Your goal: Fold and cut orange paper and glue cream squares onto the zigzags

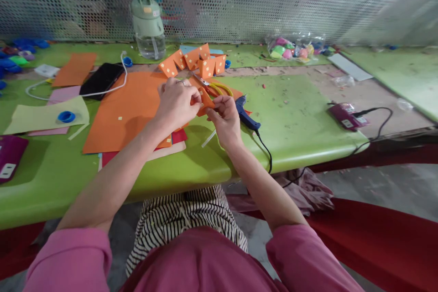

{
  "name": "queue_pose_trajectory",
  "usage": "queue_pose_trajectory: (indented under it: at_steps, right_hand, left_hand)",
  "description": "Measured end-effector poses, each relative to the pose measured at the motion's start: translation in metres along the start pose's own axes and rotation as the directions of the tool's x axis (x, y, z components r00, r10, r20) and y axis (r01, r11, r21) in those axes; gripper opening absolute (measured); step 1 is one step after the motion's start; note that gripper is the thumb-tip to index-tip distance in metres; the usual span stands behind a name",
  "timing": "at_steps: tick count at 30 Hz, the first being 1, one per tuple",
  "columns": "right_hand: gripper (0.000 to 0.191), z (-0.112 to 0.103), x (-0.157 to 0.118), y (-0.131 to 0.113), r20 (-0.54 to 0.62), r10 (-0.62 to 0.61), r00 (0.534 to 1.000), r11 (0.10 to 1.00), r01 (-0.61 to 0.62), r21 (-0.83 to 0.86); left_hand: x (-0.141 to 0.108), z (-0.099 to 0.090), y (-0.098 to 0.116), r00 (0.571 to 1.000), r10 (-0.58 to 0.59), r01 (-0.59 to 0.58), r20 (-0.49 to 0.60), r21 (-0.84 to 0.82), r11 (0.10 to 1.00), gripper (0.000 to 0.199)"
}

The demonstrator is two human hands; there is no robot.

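Observation:
Between my two hands is a small folded orange paper piece [205, 101]. My left hand [177, 100], with a ring on one finger, pinches its left side. On its lower right edge, the fingers of my right hand [226, 121] are closed. Just behind lie scissors with yellow handles [221, 88]. A dark blue glue gun [248, 116] rests right of my right hand. Folded orange pieces with pale squares [193, 59] stand farther back. Under my left wrist spreads a large orange sheet [118, 118].
A green water bottle [148, 25] stands at the back. Left are a black phone [101, 78], a white cable and a blue cap [66, 117] on pale yellow paper. A purple power block [348, 116] with a cord lies right, near a bag of colourful pieces [294, 49].

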State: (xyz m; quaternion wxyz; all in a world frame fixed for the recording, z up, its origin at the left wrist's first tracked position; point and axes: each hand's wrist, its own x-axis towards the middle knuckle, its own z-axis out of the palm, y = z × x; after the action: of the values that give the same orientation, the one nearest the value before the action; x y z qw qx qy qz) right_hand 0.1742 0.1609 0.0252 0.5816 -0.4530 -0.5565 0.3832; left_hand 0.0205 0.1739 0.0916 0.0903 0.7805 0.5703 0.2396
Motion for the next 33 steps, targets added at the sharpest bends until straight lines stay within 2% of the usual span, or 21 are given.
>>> queue_pose_trajectory:
  at_steps: [9, 18, 21, 23, 26, 28, 30, 33]
  right_hand:
    - [0.028, 0.002, 0.0, -0.004, -0.002, 0.021, 1.0, 0.996, -0.021, 0.09]
    - [0.029, 0.004, 0.001, -0.005, -0.006, 0.074, 0.997, 0.99, -0.073, 0.117]
    - [0.031, 0.004, 0.002, -0.006, -0.023, 0.1, 0.995, 0.984, -0.095, 0.15]
    - [0.032, 0.003, 0.002, -0.006, -0.028, 0.131, 0.991, 0.977, -0.124, 0.175]
    - [0.034, 0.001, 0.003, -0.007, -0.028, 0.169, 0.985, 0.962, -0.159, 0.222]
    - [0.033, 0.001, 0.003, -0.008, -0.032, 0.173, 0.984, 0.959, -0.161, 0.232]
    - [0.033, 0.002, 0.002, -0.009, -0.03, 0.155, 0.987, 0.964, -0.145, 0.222]
    - [0.032, 0.003, 0.002, -0.01, -0.015, 0.107, 0.994, 0.978, -0.103, 0.184]
  left_hand:
    - [0.004, -0.001, 0.002, 0.993, -0.112, 0.115, 0.035, -0.076, 0.99, 0.007]
    - [0.007, 0.004, 0.0, 0.986, -0.151, 0.161, 0.064, -0.2, 0.966, 0.004]
    - [0.009, 0.006, -0.005, 0.996, -0.084, 0.088, 0.025, -0.256, 0.963, 0.005]
    - [0.011, 0.005, -0.01, 0.998, -0.044, 0.03, -0.042, -0.288, 0.957, 0.008]
    - [0.014, 0.001, -0.019, 0.989, -0.083, 0.043, -0.125, -0.292, 0.956, 0.009]
    - [0.015, -0.002, -0.022, 0.989, -0.128, 0.101, -0.07, -0.308, 0.946, 0.02]
    - [0.015, -0.005, -0.021, 0.987, -0.148, 0.158, 0.057, -0.32, 0.934, 0.034]
    - [0.014, -0.007, -0.016, 0.968, -0.156, 0.211, 0.198, -0.295, 0.932, 0.032]
